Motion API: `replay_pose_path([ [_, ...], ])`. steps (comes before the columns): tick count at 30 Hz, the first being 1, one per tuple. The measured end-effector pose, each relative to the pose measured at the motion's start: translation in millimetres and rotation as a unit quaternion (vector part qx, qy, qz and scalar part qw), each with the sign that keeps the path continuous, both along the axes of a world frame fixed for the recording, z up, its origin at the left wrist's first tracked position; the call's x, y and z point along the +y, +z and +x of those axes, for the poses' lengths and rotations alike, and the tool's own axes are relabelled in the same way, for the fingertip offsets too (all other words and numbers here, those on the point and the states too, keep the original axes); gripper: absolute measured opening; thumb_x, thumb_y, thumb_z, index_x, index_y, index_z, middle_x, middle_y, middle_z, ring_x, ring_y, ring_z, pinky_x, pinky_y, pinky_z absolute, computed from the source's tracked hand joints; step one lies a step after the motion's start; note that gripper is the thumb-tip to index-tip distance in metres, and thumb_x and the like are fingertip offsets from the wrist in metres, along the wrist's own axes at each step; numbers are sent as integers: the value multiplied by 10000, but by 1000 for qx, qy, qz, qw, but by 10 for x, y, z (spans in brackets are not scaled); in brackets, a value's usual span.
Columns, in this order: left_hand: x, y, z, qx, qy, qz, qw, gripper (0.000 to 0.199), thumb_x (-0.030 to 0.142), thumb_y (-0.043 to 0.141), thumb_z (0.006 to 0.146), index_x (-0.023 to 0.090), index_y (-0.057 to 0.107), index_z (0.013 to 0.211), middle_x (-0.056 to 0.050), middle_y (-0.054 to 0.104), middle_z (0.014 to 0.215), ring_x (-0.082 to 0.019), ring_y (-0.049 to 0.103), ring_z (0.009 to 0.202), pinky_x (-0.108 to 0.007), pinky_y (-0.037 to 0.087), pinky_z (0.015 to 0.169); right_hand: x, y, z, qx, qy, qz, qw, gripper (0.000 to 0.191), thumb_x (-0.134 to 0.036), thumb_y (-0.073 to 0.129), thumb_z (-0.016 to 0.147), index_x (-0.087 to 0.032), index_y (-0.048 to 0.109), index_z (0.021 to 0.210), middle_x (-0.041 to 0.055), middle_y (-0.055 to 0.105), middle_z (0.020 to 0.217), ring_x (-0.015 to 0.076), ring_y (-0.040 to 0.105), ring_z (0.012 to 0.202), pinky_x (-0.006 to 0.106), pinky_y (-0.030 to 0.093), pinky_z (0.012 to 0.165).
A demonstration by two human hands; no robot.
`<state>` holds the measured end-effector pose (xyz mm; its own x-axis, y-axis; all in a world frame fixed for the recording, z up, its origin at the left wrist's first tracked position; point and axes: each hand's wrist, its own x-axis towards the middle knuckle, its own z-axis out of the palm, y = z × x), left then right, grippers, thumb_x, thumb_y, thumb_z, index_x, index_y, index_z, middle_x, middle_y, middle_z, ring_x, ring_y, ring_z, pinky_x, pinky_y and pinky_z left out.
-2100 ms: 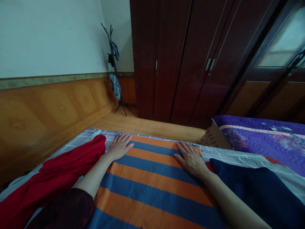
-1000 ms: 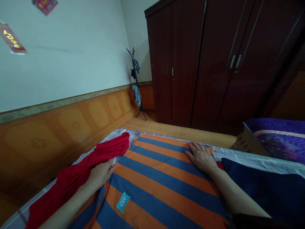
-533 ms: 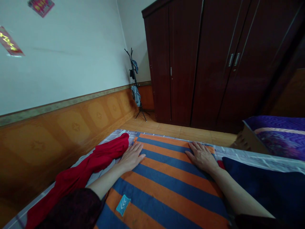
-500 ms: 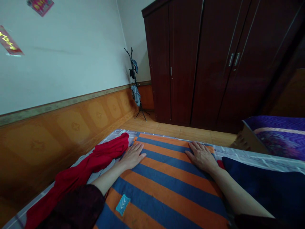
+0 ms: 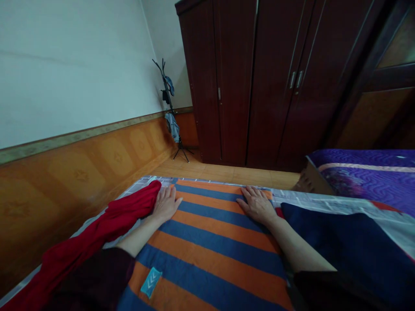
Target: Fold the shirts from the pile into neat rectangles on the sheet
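An orange and blue striped cloth [image 5: 207, 242] lies spread flat, with a small teal patch [image 5: 151, 281] near its lower left. My left hand [image 5: 165, 204] rests palm down at the cloth's far left edge, fingers apart, beside a bunched red cloth [image 5: 119, 216]. Near the far right corner of the stripes, my right hand [image 5: 257, 204] lies flat with its fingers extended. To the right of that forearm is a dark blue cloth [image 5: 340, 242].
Under the cloths is a pale checked sheet [image 5: 311, 200]. Beyond stand a dark wardrobe [image 5: 269, 99] and a coat rack [image 5: 167, 93] with hanging items. A purple bedcover [image 5: 372, 172] is at the right, and a tan panelled wall [image 5: 81, 172] at the left.
The view has turned to the right, so the wardrobe, rack and cloths appear farther left. Both hands remain flat at the far part of the striped cloth.
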<state>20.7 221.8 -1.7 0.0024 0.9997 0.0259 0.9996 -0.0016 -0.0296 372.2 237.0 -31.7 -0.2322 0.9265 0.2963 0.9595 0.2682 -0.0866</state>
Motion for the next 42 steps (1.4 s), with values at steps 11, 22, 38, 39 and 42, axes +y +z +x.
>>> replay_pose_path([
  [11, -755, -268, -146, -9, -66, -6, 998, 669, 579, 276, 912, 209, 237, 1469, -71, 154, 1537, -302, 93, 1416, -518, 122, 1124, -93, 131, -57, -12, -9, -22, 1000, 575, -499, 315, 928, -105, 470, 1317, 154, 462, 1378, 290, 394, 1268, 423, 265, 1051],
  [22, -722, -299, -165, -12, -87, 7, 996, 689, 597, 280, 901, 200, 254, 1463, -115, 194, 1527, -363, 149, 1396, -572, 136, 1090, -696, 526, -824, -29, -70, -40, 996, 559, -349, 422, 907, 13, 398, 1333, 288, 295, 1441, 380, 273, 1331, 529, 227, 1042],
  [38, -750, -288, -277, -73, -104, 15, 992, 688, 582, 266, 900, 171, 299, 1450, -135, 238, 1517, -401, 151, 1385, -579, 135, 1077, -1465, 463, -577, -16, -193, -92, 977, 606, -446, 342, 931, -22, 379, 1363, 270, 353, 1411, 360, 329, 1302, 489, 277, 1009],
  [39, -755, -264, -282, -76, -106, 11, 991, 689, 583, 263, 901, 170, 295, 1451, -137, 235, 1518, -398, 146, 1387, -577, 128, 1079, -1461, 440, -603, -21, -178, -94, 979, 610, -469, 372, 919, -66, 376, 1377, 229, 348, 1432, 341, 318, 1314, 466, 270, 1024],
  [42, -817, -176, -317, -79, -114, -8, 990, 677, 563, 270, 909, 165, 275, 1457, -142, 206, 1524, -396, 133, 1390, -589, 123, 1075, -1498, 380, -757, -30, -129, -102, 986, 573, -506, 403, 905, -184, 402, 1379, 115, 362, 1457, 285, 302, 1335, 413, 239, 1061],
])
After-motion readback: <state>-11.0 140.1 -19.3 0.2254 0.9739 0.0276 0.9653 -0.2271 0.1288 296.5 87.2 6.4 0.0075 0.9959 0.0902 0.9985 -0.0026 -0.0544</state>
